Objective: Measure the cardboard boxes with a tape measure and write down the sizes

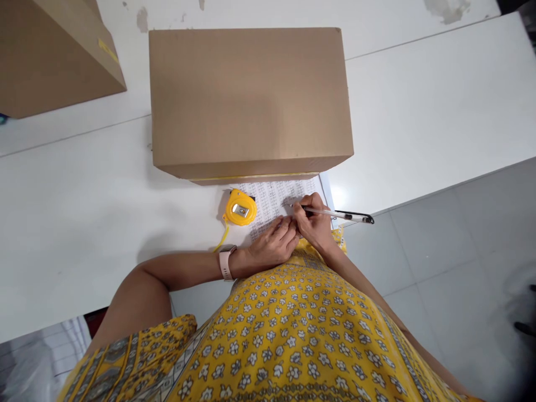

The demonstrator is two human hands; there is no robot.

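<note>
My right hand [313,219] is closed around a clear pen with a black cap end [337,214], its tip down on a printed sheet of paper [274,200] at the table's near edge. My left hand [274,243] lies on the same sheet beside the right hand, fingers loosely curled and pressing the paper; a pale watch sits on that wrist. A yellow tape measure [240,208] rests on the table just left of the sheet, its cord trailing toward me. A closed cardboard box [249,100] stands right behind the sheet and covers its far part.
A second cardboard box [54,53] stands at the far left on the white table [75,206]. The table's right edge runs diagonally, with grey floor tiles [452,262] beyond it. My yellow patterned clothing fills the bottom of the view.
</note>
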